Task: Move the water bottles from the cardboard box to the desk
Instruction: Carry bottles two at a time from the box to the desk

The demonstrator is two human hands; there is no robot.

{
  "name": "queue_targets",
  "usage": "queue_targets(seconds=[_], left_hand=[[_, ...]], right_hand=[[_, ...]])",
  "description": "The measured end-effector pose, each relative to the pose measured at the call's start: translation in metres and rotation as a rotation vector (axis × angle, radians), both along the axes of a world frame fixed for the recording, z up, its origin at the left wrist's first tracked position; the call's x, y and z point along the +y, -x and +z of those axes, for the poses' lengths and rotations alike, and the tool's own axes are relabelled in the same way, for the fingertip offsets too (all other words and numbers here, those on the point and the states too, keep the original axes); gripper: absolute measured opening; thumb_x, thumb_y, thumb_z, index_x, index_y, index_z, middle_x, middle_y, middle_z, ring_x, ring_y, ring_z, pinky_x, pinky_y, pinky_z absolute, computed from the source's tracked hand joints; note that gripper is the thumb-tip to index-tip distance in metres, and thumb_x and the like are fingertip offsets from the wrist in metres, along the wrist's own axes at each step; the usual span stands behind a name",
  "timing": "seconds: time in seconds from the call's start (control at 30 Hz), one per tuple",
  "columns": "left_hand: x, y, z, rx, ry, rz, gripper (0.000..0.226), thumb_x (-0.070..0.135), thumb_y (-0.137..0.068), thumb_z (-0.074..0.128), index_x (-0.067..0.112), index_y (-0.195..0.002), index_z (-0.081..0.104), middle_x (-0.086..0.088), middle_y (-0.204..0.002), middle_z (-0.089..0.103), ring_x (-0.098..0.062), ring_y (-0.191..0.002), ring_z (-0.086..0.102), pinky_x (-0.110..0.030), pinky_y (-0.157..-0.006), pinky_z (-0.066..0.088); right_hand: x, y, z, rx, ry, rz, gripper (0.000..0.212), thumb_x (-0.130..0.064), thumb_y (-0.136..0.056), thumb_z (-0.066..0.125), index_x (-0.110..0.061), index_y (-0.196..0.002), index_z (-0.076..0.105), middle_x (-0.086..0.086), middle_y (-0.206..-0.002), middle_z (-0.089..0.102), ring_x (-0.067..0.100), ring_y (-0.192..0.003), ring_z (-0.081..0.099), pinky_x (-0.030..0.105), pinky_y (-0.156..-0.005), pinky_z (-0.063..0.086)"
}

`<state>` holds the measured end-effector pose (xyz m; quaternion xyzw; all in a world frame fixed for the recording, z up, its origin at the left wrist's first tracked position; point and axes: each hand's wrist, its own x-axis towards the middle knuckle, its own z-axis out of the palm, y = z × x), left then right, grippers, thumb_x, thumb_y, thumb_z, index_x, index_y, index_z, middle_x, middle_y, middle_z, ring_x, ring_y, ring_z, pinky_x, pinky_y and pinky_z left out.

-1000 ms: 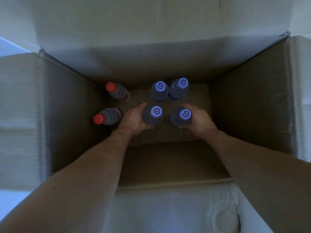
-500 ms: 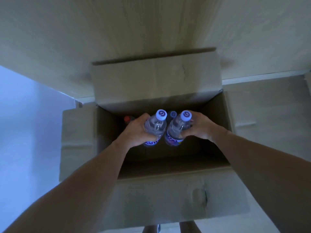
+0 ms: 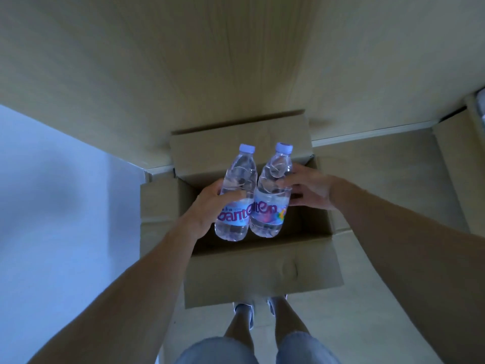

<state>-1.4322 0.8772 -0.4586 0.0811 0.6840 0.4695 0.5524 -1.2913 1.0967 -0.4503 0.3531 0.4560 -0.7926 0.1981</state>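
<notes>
Two clear water bottles with pale purple caps hang side by side above the open cardboard box (image 3: 262,274). My left hand (image 3: 207,206) grips the left bottle (image 3: 237,185) around its middle. My right hand (image 3: 311,190) grips the right bottle (image 3: 274,179) from its right side. Both bottles are upright, slightly tilted, and touch each other at the labels. The box stands on the floor at my feet. Its inside is dark, and the bottles and my hands hide what is in it.
A light wooden panel (image 3: 210,61) rises behind the box, with a white strip along its lower edge. The box's flaps spread left, right and toward me. A second piece of cardboard (image 3: 459,158) lies at the right. My legs and shoes (image 3: 244,311) are below the box.
Both hands have lifted the two bottles up out of the box; a second ago they gripped them deep inside among other bottles. The view has pulled back and up.
</notes>
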Motion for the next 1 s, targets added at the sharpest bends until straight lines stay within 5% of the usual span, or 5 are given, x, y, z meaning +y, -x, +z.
queue_targets(seconds=[0.3, 0.53, 0.73, 0.9, 1.0], left_hand=[[0.004, -0.007, 0.069, -0.103, -0.077, 0.17, 0.055, 0.045, -0.076, 0.079, 0.017, -0.121, 0.067, -0.016, -0.111, 0.074, -0.034, -0.099, 0.073, -0.04, -0.076, 0.059], [0.02, -0.003, 0.129, -0.18, -0.101, 0.15, 0.069, 0.044, -0.078, 0.075, 0.012, -0.136, 0.054, -0.019, -0.116, 0.071, -0.033, -0.1, 0.072, -0.046, -0.078, 0.059], [0.042, 0.0, 0.176, -0.214, -0.118, 0.005, 0.063, 0.037, -0.083, 0.072, 0.015, -0.138, 0.05, -0.02, -0.129, 0.066, -0.038, -0.115, 0.065, -0.059, -0.099, 0.051], [0.059, 0.001, 0.202, -0.23, -0.115, -0.192, 0.033, 0.031, -0.09, 0.071, 0.025, -0.12, 0.057, -0.008, -0.113, 0.073, -0.029, -0.1, 0.071, -0.062, -0.092, 0.053], [0.069, -0.009, 0.213, -0.23, -0.134, -0.313, 0.051, 0.03, -0.079, 0.08, 0.025, -0.124, 0.058, -0.01, -0.116, 0.073, -0.029, -0.102, 0.072, -0.065, -0.093, 0.051]], right_hand=[[-0.023, -0.014, 0.048, -0.074, 0.223, -0.254, 0.05, -0.042, -0.072, 0.078, -0.011, -0.11, 0.072, 0.011, -0.109, 0.074, 0.025, -0.088, 0.074, 0.038, -0.071, 0.059], [-0.02, -0.014, 0.097, 0.025, 0.288, -0.347, 0.054, -0.043, -0.082, 0.073, -0.015, -0.127, 0.063, 0.013, -0.123, 0.069, 0.031, -0.107, 0.069, 0.049, -0.091, 0.053], [-0.016, -0.026, 0.147, 0.051, 0.102, -0.226, 0.085, -0.03, -0.062, 0.086, -0.009, -0.137, 0.053, 0.018, -0.123, 0.068, 0.032, -0.104, 0.07, 0.043, -0.082, 0.057], [-0.021, -0.055, 0.177, 0.155, 0.06, -0.339, 0.066, -0.021, -0.075, 0.078, -0.016, -0.136, 0.052, 0.02, -0.128, 0.065, 0.037, -0.114, 0.065, 0.049, -0.091, 0.055], [-0.029, -0.08, 0.19, 0.095, 0.007, -0.509, 0.073, -0.015, -0.076, 0.077, -0.016, -0.143, 0.046, 0.023, -0.141, 0.054, 0.041, -0.128, 0.054, 0.055, -0.108, 0.044]])
